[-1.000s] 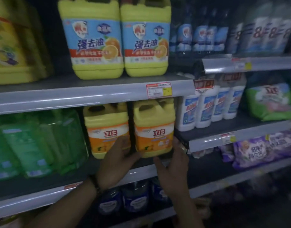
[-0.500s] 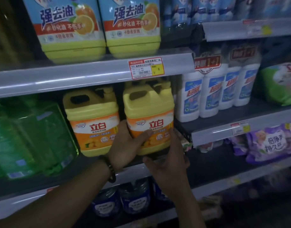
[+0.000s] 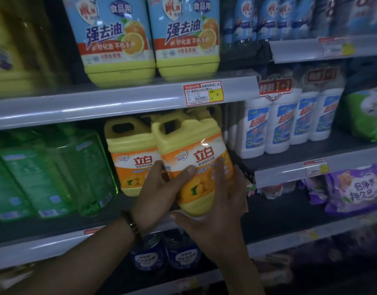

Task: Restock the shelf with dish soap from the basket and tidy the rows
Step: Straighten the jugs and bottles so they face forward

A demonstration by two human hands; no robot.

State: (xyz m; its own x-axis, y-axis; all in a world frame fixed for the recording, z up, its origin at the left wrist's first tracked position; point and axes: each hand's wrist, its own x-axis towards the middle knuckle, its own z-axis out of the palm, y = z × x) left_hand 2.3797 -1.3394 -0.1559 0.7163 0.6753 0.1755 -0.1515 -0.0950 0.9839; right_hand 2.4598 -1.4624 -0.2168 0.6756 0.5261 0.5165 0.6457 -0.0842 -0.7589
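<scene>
A yellow dish soap jug with an orange label point(image 3: 192, 158) is lifted and tilted off the front of the middle shelf point(image 3: 55, 226). My left hand point(image 3: 160, 194) grips its left side with the thumb across the label. My right hand point(image 3: 217, 211) cups its base and right side. A second, matching jug point(image 3: 130, 154) stands upright on the shelf just to the left, with more yellow jugs behind. The basket is not in view.
Green bottles point(image 3: 44, 177) fill the shelf's left. Large yellow-green jugs point(image 3: 117, 39) stand on the shelf above, which carries a price tag point(image 3: 202, 92). White bottles point(image 3: 287, 122) and purple bags point(image 3: 358, 188) sit to the right. Blue jars point(image 3: 166, 254) lie below.
The right-hand yellow jug has come forward off the shelf and tilted, both hands closing round it. The view has moved closer and shifted up.
</scene>
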